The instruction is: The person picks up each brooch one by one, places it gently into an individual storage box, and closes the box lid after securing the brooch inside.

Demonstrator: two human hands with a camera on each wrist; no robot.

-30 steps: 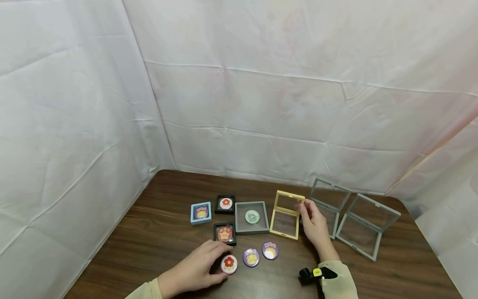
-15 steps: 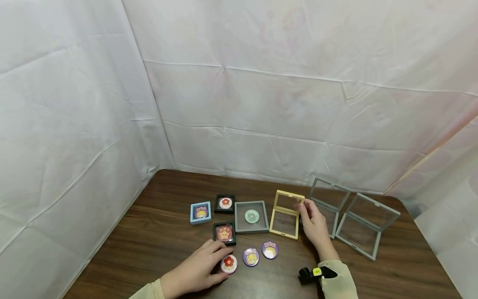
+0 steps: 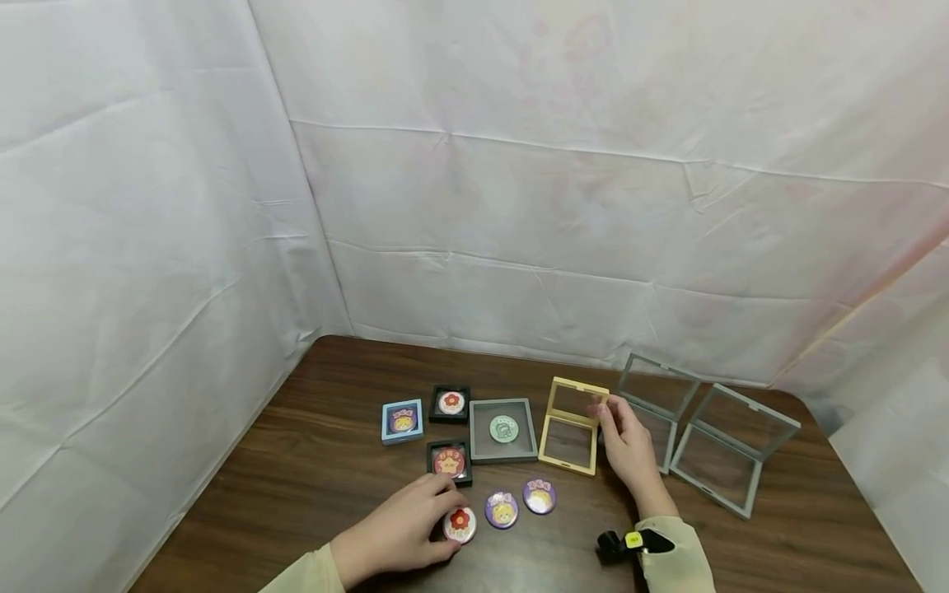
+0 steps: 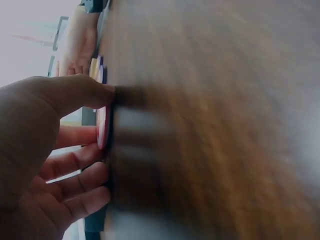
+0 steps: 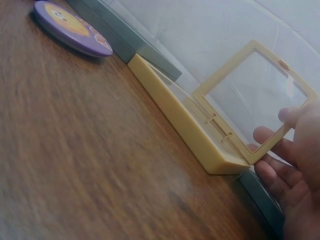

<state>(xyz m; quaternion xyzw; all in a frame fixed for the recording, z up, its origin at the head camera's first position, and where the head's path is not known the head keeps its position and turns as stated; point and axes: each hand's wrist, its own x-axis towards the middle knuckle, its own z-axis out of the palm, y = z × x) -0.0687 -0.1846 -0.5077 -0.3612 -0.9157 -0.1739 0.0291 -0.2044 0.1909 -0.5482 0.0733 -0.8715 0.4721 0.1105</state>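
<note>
Backdrop [image 3: 474, 206]: pale cloth rose behind the dark wooden table [image 3: 311, 469].
Left hand [image 3: 404, 527]: pinched the loose flower badge [image 3: 460, 524] near the front; gripping only its rim seemed best.
Purple badges [image 3: 502, 511]: lay just right; lifting over them looked safer than sliding.
Yellow case [image 3: 572, 418]: stood open, hemmed by a closed grey case [image 3: 504, 455] and an open grey case [image 3: 660, 413].
Right hand [image 3: 630, 441]: pinched its raised lid, probably best kept steady.

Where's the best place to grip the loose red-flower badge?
Pinch the red-flower badge by opposite edges of its rim, thumb near, fingers far, probably best from the left: it's a round disc, face up, with a purple badge close on its right.
</note>
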